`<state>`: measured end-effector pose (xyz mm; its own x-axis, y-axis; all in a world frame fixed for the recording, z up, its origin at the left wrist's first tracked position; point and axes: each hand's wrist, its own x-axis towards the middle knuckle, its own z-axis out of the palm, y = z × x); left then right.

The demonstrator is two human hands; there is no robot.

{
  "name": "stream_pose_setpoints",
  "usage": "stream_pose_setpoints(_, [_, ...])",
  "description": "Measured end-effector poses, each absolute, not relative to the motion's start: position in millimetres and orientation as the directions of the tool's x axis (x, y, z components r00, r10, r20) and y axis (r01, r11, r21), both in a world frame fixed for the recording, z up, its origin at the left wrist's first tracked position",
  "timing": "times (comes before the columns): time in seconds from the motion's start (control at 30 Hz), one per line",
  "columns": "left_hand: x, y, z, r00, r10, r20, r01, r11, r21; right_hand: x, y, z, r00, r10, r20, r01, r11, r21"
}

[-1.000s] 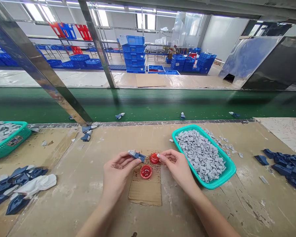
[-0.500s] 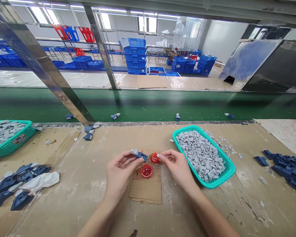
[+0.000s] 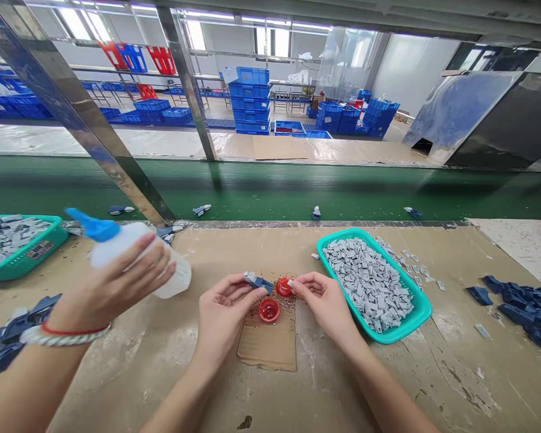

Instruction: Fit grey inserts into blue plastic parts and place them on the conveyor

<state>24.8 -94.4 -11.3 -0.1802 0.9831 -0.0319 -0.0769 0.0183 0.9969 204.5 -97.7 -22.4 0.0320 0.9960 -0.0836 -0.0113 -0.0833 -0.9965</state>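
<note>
My left hand (image 3: pixel 223 313) is closed on a dark blue plastic part (image 3: pixel 264 285) with a light grey piece (image 3: pixel 250 276) at its far end. Between the thumb and fingertips of my right hand (image 3: pixel 323 304) is a small light grey plastic piece (image 3: pixel 290 282), held at the rim of a red cup (image 3: pixel 283 290). A second red cup (image 3: pixel 269 310), with shiny liquid inside, sits nearer to me, just below the blue part. Both cups stand by a cardboard piece (image 3: pixel 268 355) strewn with crumbs.
At right is a turquoise basket (image 3: pixel 421 307) of grey pieces; dark blue parts (image 3: pixel 529 313) lie beyond it. On the left, a co-worker's hand (image 3: pixel 126 279) grips a squeeze bottle (image 3: pixel 178 279) with a blue nozzle. A green conveyor belt (image 3: pixel 261 186) carries several parts behind the metal post (image 3: pixel 117 162).
A co-worker's arm has come in from the left with a squeeze bottle. Parts on the belt have shifted slightly left. My hands hold nearly the same pose.
</note>
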Motion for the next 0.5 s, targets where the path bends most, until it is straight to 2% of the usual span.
stream_pose_setpoints(0.23, [30, -98, -14, -0.082, 0.994, -0.068, -0.124, 0.057, 0.991, 202, -104, -8, -0.034, 0.993, -0.109, -0.099, -0.112, -0.989])
stream_pose_setpoints(0.5, [32, -99, -16, -0.052, 0.997, -0.066, -0.112, 0.059, 0.992, 197, -110, -4, -0.123, 0.985, -0.121, -0.147, -0.139, -0.979])
